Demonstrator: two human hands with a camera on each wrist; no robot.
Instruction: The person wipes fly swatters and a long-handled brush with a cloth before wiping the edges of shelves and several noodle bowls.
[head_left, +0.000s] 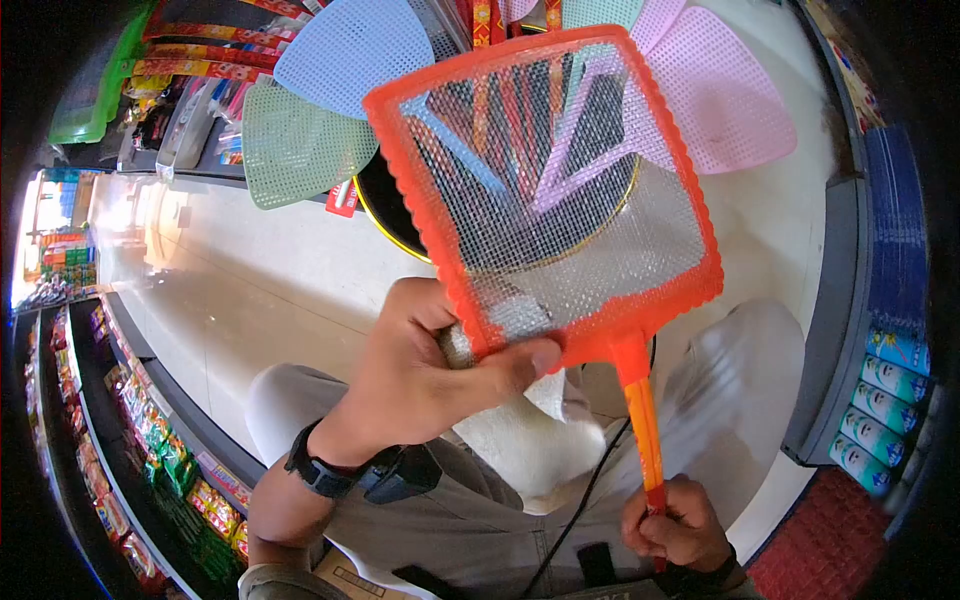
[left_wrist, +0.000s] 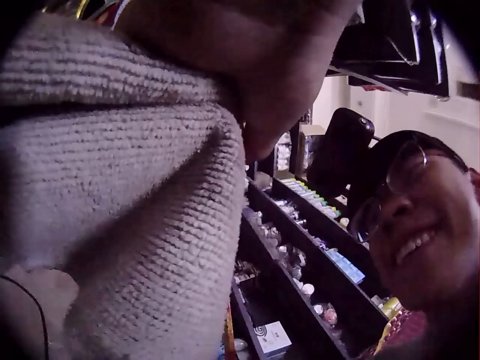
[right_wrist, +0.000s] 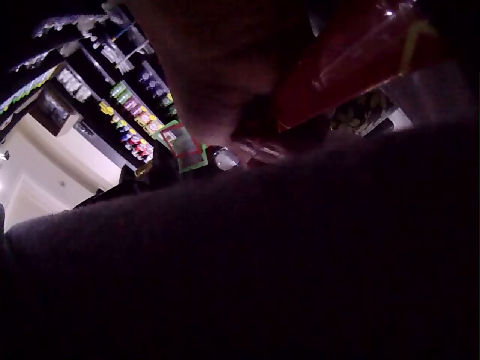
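Note:
An orange-rimmed mesh fly swatter is held up in front of the body, its handle pointing down. My right hand grips the lower end of that handle. At the lower left corner of the swatter head, my left hand pinches a whitish cloth against the rim, thumb in front. The cloth hangs below the hand; in the left wrist view the ribbed cloth fills the left side beside the hand. The right wrist view is dark, with the hand partly visible beside a red surface.
Behind the swatter stands a black round bin with a yellow rim, holding blue, green and pink swatters. Shelves of packets line the left; bottles stand at right. A person shows in the left wrist view.

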